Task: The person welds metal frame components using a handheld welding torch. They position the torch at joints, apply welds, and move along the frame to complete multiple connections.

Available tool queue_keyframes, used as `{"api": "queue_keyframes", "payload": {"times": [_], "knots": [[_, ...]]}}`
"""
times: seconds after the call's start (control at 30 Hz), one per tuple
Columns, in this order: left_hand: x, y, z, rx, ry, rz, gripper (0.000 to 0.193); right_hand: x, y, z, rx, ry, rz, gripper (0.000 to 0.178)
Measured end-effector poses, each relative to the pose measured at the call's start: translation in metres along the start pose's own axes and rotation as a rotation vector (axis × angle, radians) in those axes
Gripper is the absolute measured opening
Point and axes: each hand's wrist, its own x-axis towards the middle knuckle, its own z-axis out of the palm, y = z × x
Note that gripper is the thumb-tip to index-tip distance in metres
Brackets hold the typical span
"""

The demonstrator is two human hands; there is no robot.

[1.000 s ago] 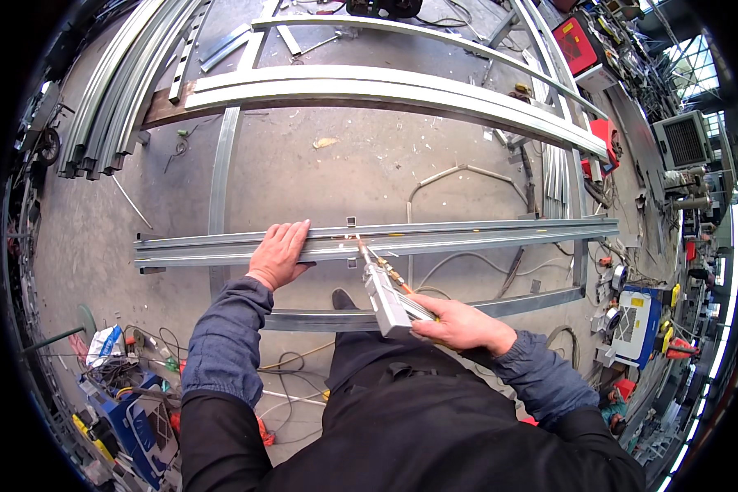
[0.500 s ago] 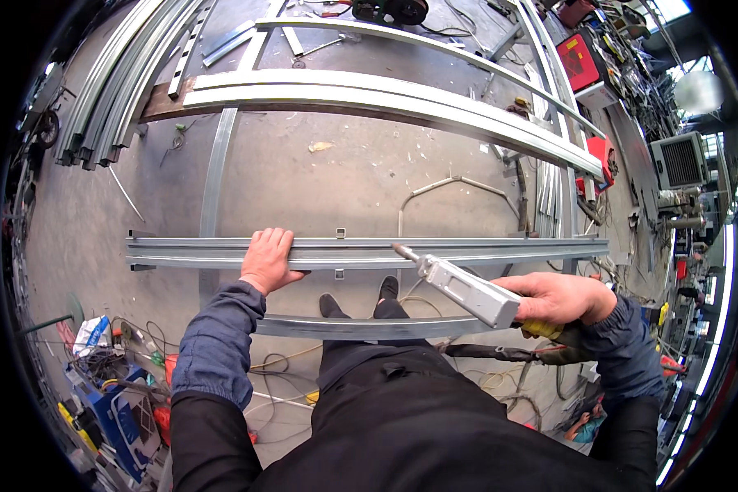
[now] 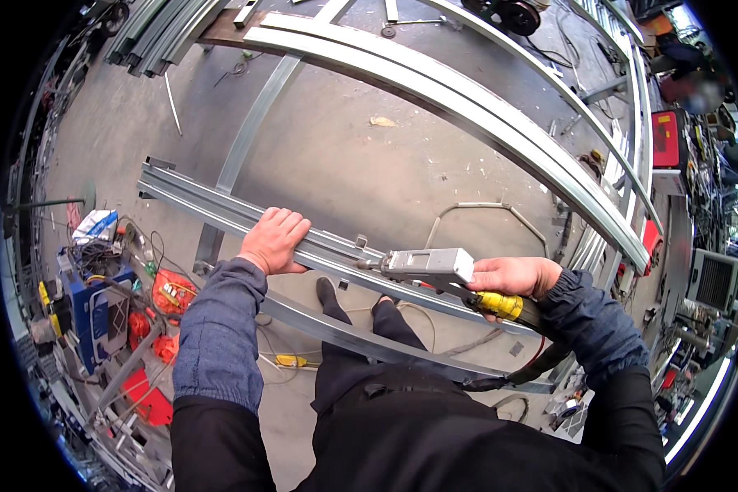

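Observation:
A long grey metal channel [image 3: 198, 198] runs across in front of me, slanting down to the right. My left hand [image 3: 275, 239] grips it left of its middle, fingers laid over the top and thumb on the near side. In my right hand [image 3: 514, 279] is a silver-grey welding gun [image 3: 431, 263] with a yellow collar [image 3: 500, 304] and a dark hose. The gun's nozzle [image 3: 369, 264] points left, at or just above the channel; contact cannot be made out. A small square tube end [image 3: 361, 241] sticks out at the channel's far edge beside the nozzle.
A cross beam [image 3: 258, 123] passes beneath the channel. Another beam [image 3: 324, 328] lies close to my legs. Long pale bars [image 3: 467, 98] rest beyond. A blue machine [image 3: 98, 307], red items and cables crowd the left floor; a bent tube [image 3: 484, 204] lies ahead.
My right hand has brought the welding gun left, its nozzle now over the channel near the square tube end. The view has turned, so the channel slants. My left hand keeps its grip.

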Motion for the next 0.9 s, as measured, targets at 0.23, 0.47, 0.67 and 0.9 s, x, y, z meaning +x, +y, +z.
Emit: {"api": "queue_keyframes", "payload": {"times": [0.23, 0.47, 0.67, 0.9], "knots": [[0.009, 0.0, -0.001, -0.027, -0.071, -0.037, 0.074, 0.027, -0.002, -0.035, 0.033, -0.082, 0.042, 0.049], [0.012, -0.001, 0.002, -0.021, -0.072, -0.033, 0.074, 0.035, 0.001, -0.055, 0.059, -0.133, 0.048, 0.048], [0.012, -0.002, 0.003, -0.028, -0.08, -0.035, 0.077, 0.04, 0.006, -0.064, 0.026, -0.156, 0.038, 0.048], [0.012, -0.002, 0.003, -0.02, -0.085, -0.034, 0.079, 0.04, 0.008, -0.063, 0.02, -0.18, 0.053, 0.045]]}}
